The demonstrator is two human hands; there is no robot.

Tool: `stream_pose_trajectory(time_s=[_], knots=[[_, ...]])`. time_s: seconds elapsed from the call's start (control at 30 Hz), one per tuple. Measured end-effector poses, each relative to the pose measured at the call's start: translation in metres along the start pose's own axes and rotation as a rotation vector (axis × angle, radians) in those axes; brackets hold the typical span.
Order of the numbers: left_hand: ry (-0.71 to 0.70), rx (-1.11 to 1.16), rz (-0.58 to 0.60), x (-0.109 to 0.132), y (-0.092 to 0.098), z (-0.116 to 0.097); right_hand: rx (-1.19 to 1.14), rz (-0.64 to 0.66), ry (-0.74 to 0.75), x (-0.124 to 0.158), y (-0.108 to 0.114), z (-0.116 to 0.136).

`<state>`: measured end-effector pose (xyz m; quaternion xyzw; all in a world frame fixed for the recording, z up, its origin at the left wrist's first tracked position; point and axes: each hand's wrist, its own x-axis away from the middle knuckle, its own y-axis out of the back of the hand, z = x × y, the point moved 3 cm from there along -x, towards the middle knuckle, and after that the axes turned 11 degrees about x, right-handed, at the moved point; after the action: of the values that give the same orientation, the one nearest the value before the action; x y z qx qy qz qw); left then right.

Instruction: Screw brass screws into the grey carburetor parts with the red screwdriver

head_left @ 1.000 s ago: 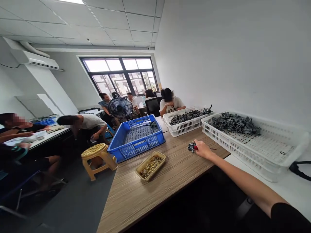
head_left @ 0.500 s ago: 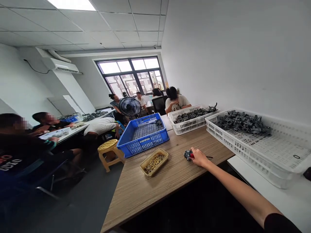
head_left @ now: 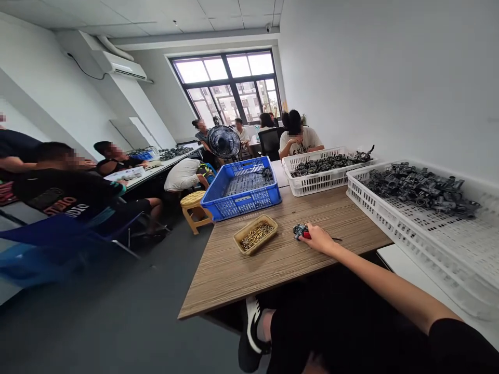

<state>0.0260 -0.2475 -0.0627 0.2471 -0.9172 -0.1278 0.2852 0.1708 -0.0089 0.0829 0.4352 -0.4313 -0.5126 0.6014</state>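
One part [head_left: 299,231] is out for handling on the surface [head_left: 218,283], held or pressed by the right hand [head_left: 320,240], whose fingers are closed round a red piece [head_left: 307,235]. Its work looks unfinished, as far as can be judged. The left hand cannot be made out for certain, so its state cannot be told; a skin patch [head_left: 316,362] shows below.

Much seems left. Taking the right hand as centre, the large white crate [head_left: 372,214] at two o'clock and the small white crate [head_left: 331,181] at twelve carry dark heaps; the blue crate [head_left: 257,201] at ten has only a far-corner cluster. Which are finished cannot be told. The tray [head_left: 263,241] at nine is well stocked with brass bits [head_left: 257,235].

The surface is wood-grained. Beyond, a stool [head_left: 193,199] stands at nine, a fan [head_left: 223,141] at ten, a window [head_left: 230,85] at eleven; co-workers sit from nine to twelve.
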Motion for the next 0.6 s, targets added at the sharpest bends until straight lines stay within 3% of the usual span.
stream_pose_trajectory(time_s=[0.1,0.2,0.27,0.37,0.43,0.5,0.53,0.6], knots=[[0.019,0.001,-0.078,0.000,0.015,0.004,-0.035,0.030,0.080,0.000,-0.001,0.009],[-0.020,0.000,-0.161,0.010,0.044,-0.002,-0.108,0.106,0.223,-0.001,0.003,0.012],[-0.193,-0.027,-0.258,0.020,0.078,-0.014,-0.144,0.156,0.288,-0.006,0.008,0.009],[-0.411,-0.114,-0.601,0.027,0.145,-0.031,-0.155,0.108,0.282,-0.023,0.015,-0.004],[-0.427,-0.131,-0.874,0.018,0.188,-0.037,-0.163,0.053,0.235,-0.038,0.017,-0.016],[-0.348,-0.166,-1.068,-0.003,0.220,-0.041,-0.191,0.052,0.180,-0.052,0.015,-0.026],[-0.304,-0.176,-1.129,-0.015,0.232,-0.042,-0.218,0.075,0.145,-0.057,0.014,-0.031],[-0.279,-0.188,-1.105,-0.039,0.248,-0.044,-0.295,0.137,0.065,-0.062,0.013,-0.038]])
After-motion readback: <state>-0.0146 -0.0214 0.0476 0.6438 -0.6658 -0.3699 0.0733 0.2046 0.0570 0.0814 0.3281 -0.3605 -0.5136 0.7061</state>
